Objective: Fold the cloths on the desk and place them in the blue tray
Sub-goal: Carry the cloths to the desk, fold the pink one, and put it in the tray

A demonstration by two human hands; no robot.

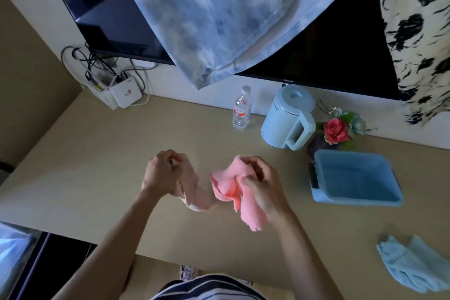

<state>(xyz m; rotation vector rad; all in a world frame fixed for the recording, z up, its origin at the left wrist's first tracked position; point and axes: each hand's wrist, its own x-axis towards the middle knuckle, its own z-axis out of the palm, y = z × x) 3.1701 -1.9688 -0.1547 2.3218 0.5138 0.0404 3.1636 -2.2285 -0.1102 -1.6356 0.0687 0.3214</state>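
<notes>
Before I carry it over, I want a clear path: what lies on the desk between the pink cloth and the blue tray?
Nothing: in the head view, only bare desk lies between the pink cloth and the blue tray.

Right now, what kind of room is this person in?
Probably a hotel or guest room. A beige desk stands under a wall-mounted TV, with a kettle and a water bottle on it. Clothes hang in front of the screen.

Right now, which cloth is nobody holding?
The light blue fluffy cloth lying crumpled at the desk's right edge. The pink fluffy cloth is gripped in both hands, above the desk.
</notes>
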